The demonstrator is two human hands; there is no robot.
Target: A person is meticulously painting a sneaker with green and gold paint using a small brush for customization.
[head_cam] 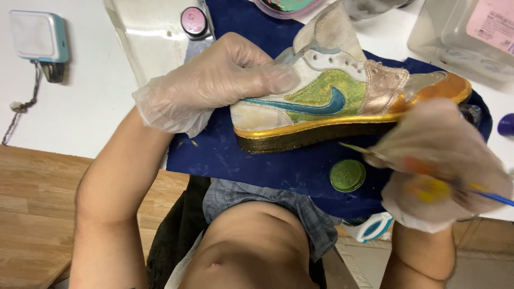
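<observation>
A high-top sneaker (342, 101) lies on its side on a dark blue cloth (225, 155). It is white with a green and gold side panel, a teal swoosh shape, an orange toe and a gold-painted sole edge. My left hand (214, 80), in a clear plastic glove, grips the heel end and steadies it. My right hand (439, 160), also gloved and smeared with yellow and orange paint, is blurred. It holds a thin paintbrush (358, 149) with a blue handle, its tip close to the dark sole.
A round green paint lid (347, 175) rests on the cloth below the shoe. A small jar with a pink lid (194, 21) stands at the back. A white and blue device (38, 37) with a chain lies far left. Clear plastic boxes (466, 37) sit at the back right.
</observation>
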